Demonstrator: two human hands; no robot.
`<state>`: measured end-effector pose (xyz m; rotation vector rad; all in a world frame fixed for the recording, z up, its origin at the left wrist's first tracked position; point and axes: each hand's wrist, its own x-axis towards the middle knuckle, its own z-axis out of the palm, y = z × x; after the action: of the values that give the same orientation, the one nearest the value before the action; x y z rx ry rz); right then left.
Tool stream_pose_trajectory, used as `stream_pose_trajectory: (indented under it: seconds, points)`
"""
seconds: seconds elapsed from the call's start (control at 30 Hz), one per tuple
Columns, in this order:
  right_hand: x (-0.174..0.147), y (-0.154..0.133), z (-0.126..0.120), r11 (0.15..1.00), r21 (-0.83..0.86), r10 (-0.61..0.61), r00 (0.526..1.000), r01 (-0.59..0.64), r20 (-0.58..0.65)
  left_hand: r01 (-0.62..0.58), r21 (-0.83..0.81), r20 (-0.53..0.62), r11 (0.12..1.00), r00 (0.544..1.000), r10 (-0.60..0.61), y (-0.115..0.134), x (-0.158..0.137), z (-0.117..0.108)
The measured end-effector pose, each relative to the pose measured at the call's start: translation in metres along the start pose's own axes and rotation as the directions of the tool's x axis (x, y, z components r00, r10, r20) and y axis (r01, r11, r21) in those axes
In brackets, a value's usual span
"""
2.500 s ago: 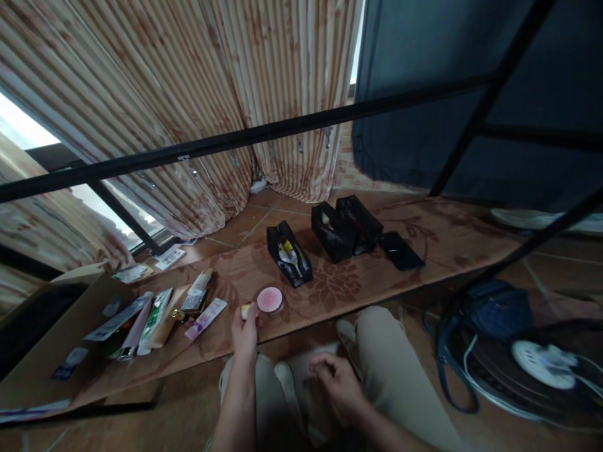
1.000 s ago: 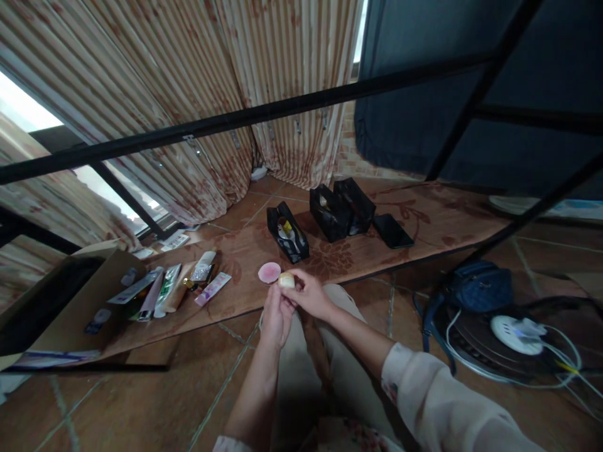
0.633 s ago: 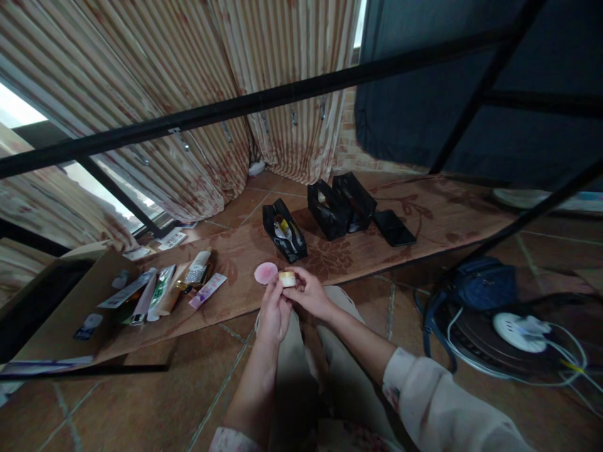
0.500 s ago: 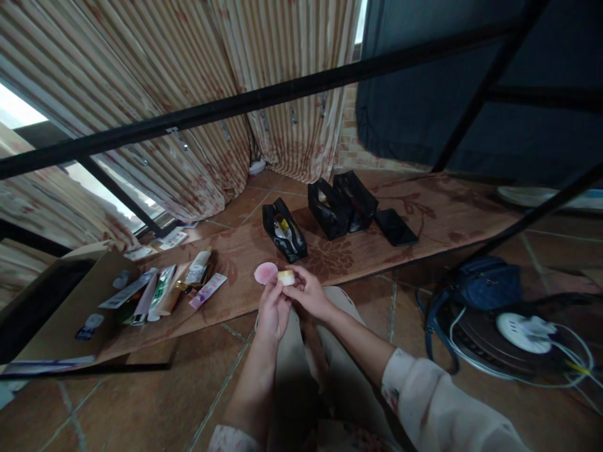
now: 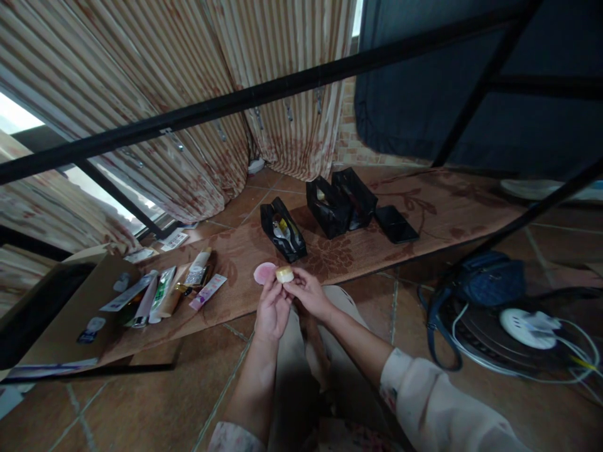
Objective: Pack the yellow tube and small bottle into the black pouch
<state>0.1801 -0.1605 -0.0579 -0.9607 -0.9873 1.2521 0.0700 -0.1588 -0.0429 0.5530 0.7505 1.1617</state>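
Observation:
A small white jar with a gold lid is held between both hands, above the front edge of the brown patterned mat. My left hand grips it from the left with closed fingers. My right hand pinches it from the right. Just behind the jar lies a round pink disc, partly covered by my left fingers. Farther back stands an unzipped black pouch with white and yellow items inside.
Two more black pouches and a black phone lie to the right. At left, several tubes and bottles rest by a cardboard box. A dark metal bar crosses above. A blue bag and white power strip are at right.
The jar has tilted slightly in my fingers, showing more of its gold lid. Both hands keep hold of it in nearly the same place; the view has shifted slightly.

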Motion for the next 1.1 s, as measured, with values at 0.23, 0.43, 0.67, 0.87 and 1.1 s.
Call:
stream_pose_trajectory:
  seconds: [0.23, 0.43, 0.67, 0.87, 1.1]
  points:
    - [-0.0012, -0.0008, -0.0038, 0.999, -0.022, -0.03, 1.0, 0.031, 0.005, -0.001, -0.027, 0.012, 1.0, 1.0, 0.001, -0.0003, -0.0015, 0.0011]
    - [-0.0011, -0.0021, -0.0047, 0.996, -0.067, -0.065, 0.997, 0.067, 0.033, 0.017, -0.027, 0.023, 1.0, 1.0, -0.016, -0.0018, -0.0011, 0.0016]
    - [-0.0013, 0.0022, -0.0051, 0.991, -0.118, -0.061, 0.997, 0.066, 0.037, 0.03, -0.053, 0.034, 0.998, 0.999, -0.029, 0.0001, -0.0014, 0.002]
    - [0.0, 0.0065, -0.0067, 0.993, -0.083, -0.086, 0.996, 0.089, 0.037, 0.01, -0.076, 0.046, 0.997, 0.999, -0.007, 0.0018, -0.0027, 0.003]
    - [-0.0004, 0.0032, -0.0049, 0.995, -0.08, -0.062, 0.996, 0.066, 0.058, -0.009, -0.119, 0.016, 0.993, 1.0, 0.011, 0.0002, -0.0016, 0.0012]
